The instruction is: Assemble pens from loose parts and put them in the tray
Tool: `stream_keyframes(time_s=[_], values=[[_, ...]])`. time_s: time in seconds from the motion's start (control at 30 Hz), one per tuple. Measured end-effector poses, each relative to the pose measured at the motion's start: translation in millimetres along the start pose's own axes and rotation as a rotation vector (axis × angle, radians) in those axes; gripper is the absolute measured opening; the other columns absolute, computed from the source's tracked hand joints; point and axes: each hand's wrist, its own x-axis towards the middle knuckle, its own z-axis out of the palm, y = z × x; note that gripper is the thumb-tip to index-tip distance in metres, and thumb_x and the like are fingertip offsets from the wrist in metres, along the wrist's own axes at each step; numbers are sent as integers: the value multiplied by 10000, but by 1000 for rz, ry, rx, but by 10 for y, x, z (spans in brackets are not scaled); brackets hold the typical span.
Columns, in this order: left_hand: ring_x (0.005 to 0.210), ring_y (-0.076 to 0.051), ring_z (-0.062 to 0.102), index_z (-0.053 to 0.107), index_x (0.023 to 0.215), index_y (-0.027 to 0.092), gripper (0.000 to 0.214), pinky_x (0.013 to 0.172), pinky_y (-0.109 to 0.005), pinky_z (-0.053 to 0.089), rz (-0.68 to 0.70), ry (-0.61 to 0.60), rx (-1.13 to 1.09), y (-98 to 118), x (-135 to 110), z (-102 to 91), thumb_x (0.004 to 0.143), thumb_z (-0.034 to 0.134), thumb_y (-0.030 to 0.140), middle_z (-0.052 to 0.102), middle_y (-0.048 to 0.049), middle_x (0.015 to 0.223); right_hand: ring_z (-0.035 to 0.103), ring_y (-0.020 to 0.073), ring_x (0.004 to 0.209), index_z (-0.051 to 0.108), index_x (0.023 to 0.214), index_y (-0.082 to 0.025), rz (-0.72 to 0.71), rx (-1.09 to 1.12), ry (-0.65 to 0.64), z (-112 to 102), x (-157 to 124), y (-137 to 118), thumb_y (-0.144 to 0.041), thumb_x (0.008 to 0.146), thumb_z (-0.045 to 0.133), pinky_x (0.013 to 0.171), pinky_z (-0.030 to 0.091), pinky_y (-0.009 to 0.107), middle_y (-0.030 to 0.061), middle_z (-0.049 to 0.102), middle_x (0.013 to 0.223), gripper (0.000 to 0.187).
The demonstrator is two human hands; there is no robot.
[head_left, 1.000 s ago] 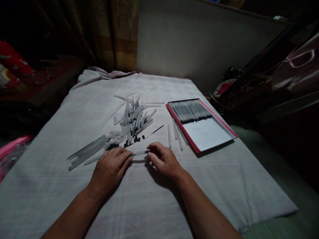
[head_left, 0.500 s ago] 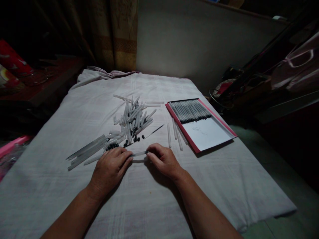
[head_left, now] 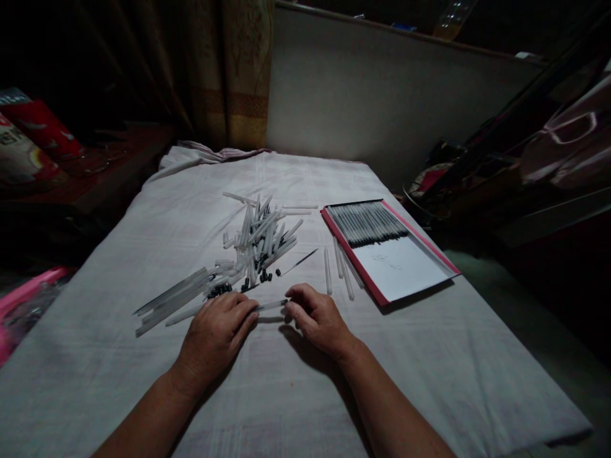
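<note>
Between my two hands a thin translucent pen [head_left: 271,306] lies level, just above the cloth. My left hand [head_left: 217,331] is closed around its left end, which the fingers hide. At the dark right end, the thumb and fingertips of my right hand [head_left: 317,321] pinch it. Just beyond the hands is a heap of clear pen barrels [head_left: 260,232], with small black plugs [head_left: 265,277] along its near side. A pen refill [head_left: 300,261] with a dark end lies apart to the right of the plugs. Several long clear tubes [head_left: 174,296] are bunched beyond my left hand.
A shallow pink-edged box [head_left: 382,301] to the right holds a row of pens [head_left: 367,222] at its far end. Loose clear barrels [head_left: 346,273] lie along its left side. A pale checked cloth [head_left: 286,420] covers the table. A pink container [head_left: 28,292] stands beyond the left edge.
The camera view has tilted up slightly, so everything sits lower in the picture. Both hands keep their hold on the pen, with little visible movement between them.
</note>
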Motion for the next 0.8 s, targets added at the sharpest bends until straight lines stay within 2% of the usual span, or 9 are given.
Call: stream_keyframes(time_s=[0.07, 0.2, 0.37, 0.53, 0.7, 0.8], values=[[824, -204, 637, 686, 981, 218, 276, 729, -338, 471, 1, 3, -6, 1, 3, 1, 987, 454, 366, 697, -55, 925, 602, 136, 640, 613, 957, -196, -31, -17, 9, 2, 1, 4, -248, 889, 543, 639, 460, 241, 2, 663, 722, 111], [824, -200, 636, 693, 983, 226, 274, 738, -335, 477, -13, -8, -18, -6, 0, 8, 984, 456, 365, 695, -54, 924, 600, 136, 651, 611, 841, -198, -14, -41, 3, 9, 4, 1, -273, 910, 518, 638, 452, 240, 8, 654, 709, 138], [815, -201, 635, 693, 985, 229, 254, 734, -334, 474, -10, 7, -27, -20, -9, 16, 976, 473, 356, 693, -50, 926, 593, 131, 633, 608, 960, -197, 4, 0, -21, 6, 0, -4, -264, 891, 545, 637, 452, 235, -7, 651, 710, 115], [813, -201, 636, 692, 983, 228, 255, 728, -337, 476, -7, 19, -28, -9, -4, 8, 978, 471, 355, 693, -49, 924, 597, 137, 659, 618, 859, -198, -14, -41, 1, 14, -6, 17, -272, 906, 529, 650, 449, 239, 4, 646, 717, 125], [817, -199, 642, 697, 965, 229, 285, 729, -338, 483, -10, 25, -23, -1, -1, 13, 984, 449, 367, 700, -56, 923, 613, 137, 656, 631, 967, -196, -26, -34, -4, 14, -6, 22, -242, 888, 546, 653, 463, 236, 2, 666, 735, 124], [817, -197, 642, 700, 967, 230, 277, 728, -337, 485, -10, 12, -29, -9, 4, 14, 978, 459, 366, 701, -57, 925, 618, 145, 680, 645, 924, -196, -40, -65, 11, 12, -6, 25, -245, 892, 538, 670, 466, 244, 11, 667, 746, 122]])
